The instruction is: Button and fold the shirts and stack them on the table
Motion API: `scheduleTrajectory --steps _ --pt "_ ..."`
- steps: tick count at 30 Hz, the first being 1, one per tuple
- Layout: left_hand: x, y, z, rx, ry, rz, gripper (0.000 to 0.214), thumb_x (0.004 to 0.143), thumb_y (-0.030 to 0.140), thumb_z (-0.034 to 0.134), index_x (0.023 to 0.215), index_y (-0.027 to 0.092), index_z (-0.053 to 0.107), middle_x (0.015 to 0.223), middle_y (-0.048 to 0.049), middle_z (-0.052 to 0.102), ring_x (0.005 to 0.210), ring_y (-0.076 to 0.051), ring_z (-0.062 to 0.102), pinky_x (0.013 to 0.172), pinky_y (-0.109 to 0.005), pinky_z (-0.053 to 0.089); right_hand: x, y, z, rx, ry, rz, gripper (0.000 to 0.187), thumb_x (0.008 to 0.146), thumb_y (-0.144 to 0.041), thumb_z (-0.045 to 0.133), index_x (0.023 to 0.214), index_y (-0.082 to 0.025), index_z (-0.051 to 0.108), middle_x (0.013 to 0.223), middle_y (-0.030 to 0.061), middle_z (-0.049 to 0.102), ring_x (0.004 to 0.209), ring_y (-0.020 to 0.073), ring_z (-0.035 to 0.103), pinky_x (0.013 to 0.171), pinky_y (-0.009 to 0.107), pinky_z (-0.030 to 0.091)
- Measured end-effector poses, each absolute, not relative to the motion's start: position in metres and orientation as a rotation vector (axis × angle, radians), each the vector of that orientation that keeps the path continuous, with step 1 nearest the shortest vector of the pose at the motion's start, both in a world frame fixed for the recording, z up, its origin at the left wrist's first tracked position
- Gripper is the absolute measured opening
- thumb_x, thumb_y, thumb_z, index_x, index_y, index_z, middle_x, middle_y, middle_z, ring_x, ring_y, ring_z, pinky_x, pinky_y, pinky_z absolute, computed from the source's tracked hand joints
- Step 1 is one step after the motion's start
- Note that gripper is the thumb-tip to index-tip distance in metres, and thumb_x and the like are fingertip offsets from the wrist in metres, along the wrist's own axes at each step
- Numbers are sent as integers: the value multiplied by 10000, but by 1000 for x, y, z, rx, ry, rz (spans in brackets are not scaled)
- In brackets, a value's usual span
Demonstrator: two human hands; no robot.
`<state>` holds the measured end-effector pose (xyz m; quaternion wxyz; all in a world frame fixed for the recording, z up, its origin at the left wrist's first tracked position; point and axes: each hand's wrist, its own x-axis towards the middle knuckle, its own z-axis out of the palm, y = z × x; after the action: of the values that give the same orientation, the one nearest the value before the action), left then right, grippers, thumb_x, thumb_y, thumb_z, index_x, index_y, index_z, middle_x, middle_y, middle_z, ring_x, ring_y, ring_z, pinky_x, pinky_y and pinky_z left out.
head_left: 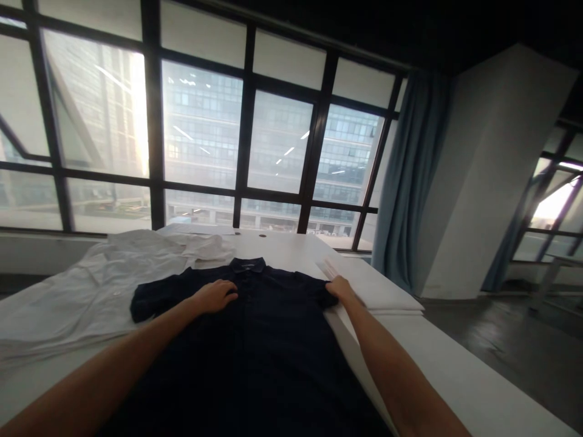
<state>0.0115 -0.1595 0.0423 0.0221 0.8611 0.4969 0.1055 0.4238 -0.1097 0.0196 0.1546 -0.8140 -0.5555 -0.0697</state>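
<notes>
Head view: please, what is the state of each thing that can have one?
Dark shirt: spread out, collar at the far end.
White garments: loosely laid, wrinkled.
White stack: flat, layered.
Blue curtain: gathered.
Leftmost window: apparently ajar.
Left hand: resting on the shirt.
Right hand: holding the sleeve.

Matt, dark cloth on the shirt point(273, 346); crinkled cloth across the white garments point(91, 288); smooth tabletop point(446, 358); here's a soft fabric curtain point(405, 194); reflective glass windows point(203, 121); glossy-looking floor point(487, 334)!
</notes>
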Motion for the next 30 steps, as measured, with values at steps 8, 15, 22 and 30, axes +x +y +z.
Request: scheduleTrajectory --steps 8,15,22,30 --pt "28 -92 25 2477 1789 474 241 865 280 523 963 220 734 1110 -94 690 1082 -260 617 908 -329 471 280 -104 41 -1930 -2077 -255 239 856 -271 536 1007 -166 689 1062 144 682 960 264 643 772 337 484" --pt "50 -55 18 2207 1874 428 155 742 268 669 870 219 741 976 -100 730 919 -256 674 735 -282 499 188 -80 39 -1797 -2242 154 243 797 -388 619 893 -195 730 1010 123 716 964 271 668 773 336 513" --pt "49 -33 15 1930 1893 410 180 688 309 724 626 144 687 626 -86 682 623 -206 657 565 -256 482 188 -64 37 -1888 -2260 362 264 735 -372 700 891 -161 734 944 131 725 915 250 675 729 280 516" --pt "69 -38 15 1608 1722 615 198 747 203 643 574 116 600 469 -24 571 387 -110 518 416 -217 401 198 -64 24 -1583 -1981 399 184 783 -205 568 761 -141 739 771 72 727 756 161 678 675 200 476"
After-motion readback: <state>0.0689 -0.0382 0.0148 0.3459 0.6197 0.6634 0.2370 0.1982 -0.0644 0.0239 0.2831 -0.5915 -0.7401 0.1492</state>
